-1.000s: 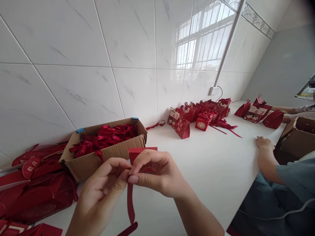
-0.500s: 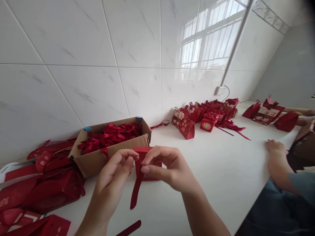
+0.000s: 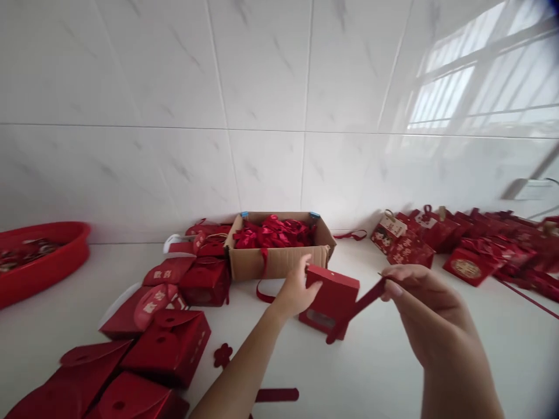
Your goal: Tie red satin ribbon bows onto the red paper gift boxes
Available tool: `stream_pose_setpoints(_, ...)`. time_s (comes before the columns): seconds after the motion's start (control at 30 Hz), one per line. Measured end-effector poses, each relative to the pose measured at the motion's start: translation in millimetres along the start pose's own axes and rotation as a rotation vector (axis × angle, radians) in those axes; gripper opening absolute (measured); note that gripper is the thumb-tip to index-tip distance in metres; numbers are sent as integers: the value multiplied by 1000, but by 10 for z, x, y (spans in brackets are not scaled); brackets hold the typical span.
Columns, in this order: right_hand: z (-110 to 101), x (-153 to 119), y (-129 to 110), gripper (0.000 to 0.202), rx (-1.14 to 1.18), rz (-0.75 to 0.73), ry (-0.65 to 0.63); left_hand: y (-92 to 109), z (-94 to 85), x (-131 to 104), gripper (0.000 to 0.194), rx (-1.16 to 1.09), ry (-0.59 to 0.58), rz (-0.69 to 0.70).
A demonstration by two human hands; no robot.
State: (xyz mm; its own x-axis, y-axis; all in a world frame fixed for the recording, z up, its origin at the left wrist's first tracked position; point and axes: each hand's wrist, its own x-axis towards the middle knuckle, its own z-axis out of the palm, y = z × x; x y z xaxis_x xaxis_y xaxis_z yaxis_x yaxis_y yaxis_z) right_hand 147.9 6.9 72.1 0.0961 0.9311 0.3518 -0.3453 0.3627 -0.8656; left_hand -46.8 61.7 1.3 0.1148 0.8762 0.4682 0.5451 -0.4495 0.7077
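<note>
My left hand point(image 3: 296, 294) grips the left edge of a small red box point(image 3: 328, 294), thumb in front and fingers along the side. The box stands tilted on the white table and has a clear window low on its front. Between thumb and forefinger, my right hand point(image 3: 430, 311) pinches one end of a dark red strap point(image 3: 360, 308). Its rounded free end hangs in front of the box. Below my left forearm lies another dark red strap point(image 3: 277, 395), and a flower-shaped piece point(image 3: 223, 355) is to the left of the forearm.
An open cardboard box point(image 3: 279, 263) of red ribbons stands by the tiled wall. Several red gift boxes point(image 3: 172, 343) line the left side, beyond which is a red basin point(image 3: 56, 270). More decorated boxes point(image 3: 410, 247) stand at the back right.
My view has turned left, bringing the basin in and leaving the other person out. My left hand has moved onto the red box; my right hand has drawn the strap to the right.
</note>
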Motion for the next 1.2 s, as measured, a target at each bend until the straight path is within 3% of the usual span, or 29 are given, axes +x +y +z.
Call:
stream_pose_setpoints(0.2,-147,1,150,18,-93,-32,-65,269,-128,-52,13,25,10,34)
stream_pose_setpoints(0.37,-192,15,219,21,-156,-60,-87,488,-390,-81,15,-71,73,69)
stream_pose_setpoints(0.57,-60,-4,172,12,-136,-148,-129,645,-608,-159,25,-158,210,309)
stream_pose_setpoints(0.7,12,-30,125,12,-195,-240,-201,707,-605,-189,23,-148,260,390)
stream_pose_setpoints(0.8,51,-29,118,11,-317,-302,-173,729,-570,-197,24,-125,262,428)
stream_pose_setpoints(1.1,132,-8,186,3,-348,-111,-268,782,-501,-235,21,-164,179,493)
stream_pose_setpoints(1.2,157,-11,191,4,-357,-114,-266,803,-496,-242,19,-158,184,501)
